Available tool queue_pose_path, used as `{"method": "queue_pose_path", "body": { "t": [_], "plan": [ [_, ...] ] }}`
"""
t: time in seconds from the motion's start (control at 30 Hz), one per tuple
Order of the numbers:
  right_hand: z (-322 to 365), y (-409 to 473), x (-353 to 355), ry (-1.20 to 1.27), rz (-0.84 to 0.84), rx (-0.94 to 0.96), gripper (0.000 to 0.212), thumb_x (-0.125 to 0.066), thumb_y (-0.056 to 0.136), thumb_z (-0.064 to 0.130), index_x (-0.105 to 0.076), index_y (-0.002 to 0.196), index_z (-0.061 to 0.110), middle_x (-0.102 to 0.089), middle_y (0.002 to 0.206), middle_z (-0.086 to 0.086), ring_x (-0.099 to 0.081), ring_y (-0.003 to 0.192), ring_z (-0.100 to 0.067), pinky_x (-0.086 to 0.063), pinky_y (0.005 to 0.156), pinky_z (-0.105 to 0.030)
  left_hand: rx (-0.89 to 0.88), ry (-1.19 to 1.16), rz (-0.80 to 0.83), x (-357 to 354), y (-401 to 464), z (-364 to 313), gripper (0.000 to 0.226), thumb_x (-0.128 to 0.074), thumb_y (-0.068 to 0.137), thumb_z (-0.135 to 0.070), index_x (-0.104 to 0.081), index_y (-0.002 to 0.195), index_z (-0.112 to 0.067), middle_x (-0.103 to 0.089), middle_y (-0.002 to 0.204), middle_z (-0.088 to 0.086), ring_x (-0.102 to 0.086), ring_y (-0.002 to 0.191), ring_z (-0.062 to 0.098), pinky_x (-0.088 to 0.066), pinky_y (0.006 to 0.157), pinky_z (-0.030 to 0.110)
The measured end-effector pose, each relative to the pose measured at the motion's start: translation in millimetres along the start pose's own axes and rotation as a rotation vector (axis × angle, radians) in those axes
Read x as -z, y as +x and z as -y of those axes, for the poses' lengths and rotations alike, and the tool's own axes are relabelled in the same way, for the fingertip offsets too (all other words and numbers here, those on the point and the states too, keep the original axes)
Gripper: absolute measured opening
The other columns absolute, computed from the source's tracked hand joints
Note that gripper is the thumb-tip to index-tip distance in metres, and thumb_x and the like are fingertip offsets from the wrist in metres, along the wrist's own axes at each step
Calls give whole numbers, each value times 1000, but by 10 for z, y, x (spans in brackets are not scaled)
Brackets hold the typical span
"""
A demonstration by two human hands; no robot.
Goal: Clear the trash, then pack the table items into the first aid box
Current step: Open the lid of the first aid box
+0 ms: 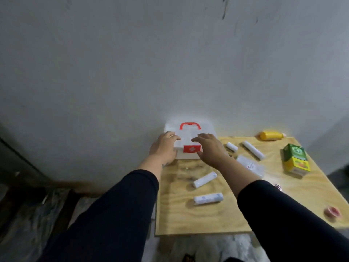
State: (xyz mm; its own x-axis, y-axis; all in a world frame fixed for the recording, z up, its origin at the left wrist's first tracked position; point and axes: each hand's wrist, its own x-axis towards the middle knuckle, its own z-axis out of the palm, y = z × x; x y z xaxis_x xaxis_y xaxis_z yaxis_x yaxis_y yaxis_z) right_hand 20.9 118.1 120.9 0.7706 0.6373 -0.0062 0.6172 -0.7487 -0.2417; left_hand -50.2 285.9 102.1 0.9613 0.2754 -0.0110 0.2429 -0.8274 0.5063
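Observation:
The white first aid box [205, 129] with a red handle and a red clasp stands shut at the table's far left corner, against the wall. My left hand [164, 146] grips its left front corner. My right hand [210, 148] hovers over its front right with fingers spread, thumb by the clasp. White bandage rolls lie on the wooden table [177, 220]: one [204, 179], another [208, 198], a short one [232, 147] and a long one [253, 150]. A flat clear packet [250, 165] lies right of my right wrist.
A green and yellow juice carton [296, 159] stands at the right. A yellow bottle [271, 135] lies at the far edge. A pink tape roll [333, 213] sits near the right front. A small metal object [278, 186] lies by my right sleeve. Dark clutter covers the floor left.

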Motion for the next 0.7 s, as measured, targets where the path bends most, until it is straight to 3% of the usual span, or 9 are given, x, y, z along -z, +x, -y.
{"method": "queue_pose_path", "body": {
  "t": [0.23, 0.47, 0.6, 0.7],
  "plan": [
    [-281, 301, -398, -127, -26, 78, 68, -61, 88, 32, -25, 146, 32, -16, 160, -2, -10, 148, -23, -11, 119, -45, -115, 168, -55, -333, 355, 57, 65, -61, 91, -20, -30, 148, -28, -19, 160, -4, -7, 149, 16, -13, 119, 36],
    [-386, 359, -767, -300, -192, 104, 83, -68, 81, 42, -20, 148, 29, -29, 156, -7, -25, 145, -29, -14, 117, -48, -162, 307, -211, -642, 416, 214, 78, -65, 89, -16, -20, 150, -34, -21, 160, -5, -12, 149, 17, 0, 115, 33],
    [-383, 366, -752, -286, -252, 121, 78, -72, 78, 34, -32, 144, 26, -40, 150, -10, -36, 140, -31, -27, 113, -50, -155, 306, -208, -628, 418, 211, 79, -66, 88, -16, -20, 150, -35, -20, 160, -7, -12, 149, 16, -2, 115, 32],
    [-402, 318, -670, -263, -183, 155, 79, -65, 81, 34, -23, 147, 28, -28, 156, -10, -25, 144, -32, -20, 116, -51, -155, 285, -206, -595, 396, 160, 74, -63, 91, -17, -21, 150, -34, -21, 160, -7, -12, 149, 15, -3, 115, 30]
  ]
}}
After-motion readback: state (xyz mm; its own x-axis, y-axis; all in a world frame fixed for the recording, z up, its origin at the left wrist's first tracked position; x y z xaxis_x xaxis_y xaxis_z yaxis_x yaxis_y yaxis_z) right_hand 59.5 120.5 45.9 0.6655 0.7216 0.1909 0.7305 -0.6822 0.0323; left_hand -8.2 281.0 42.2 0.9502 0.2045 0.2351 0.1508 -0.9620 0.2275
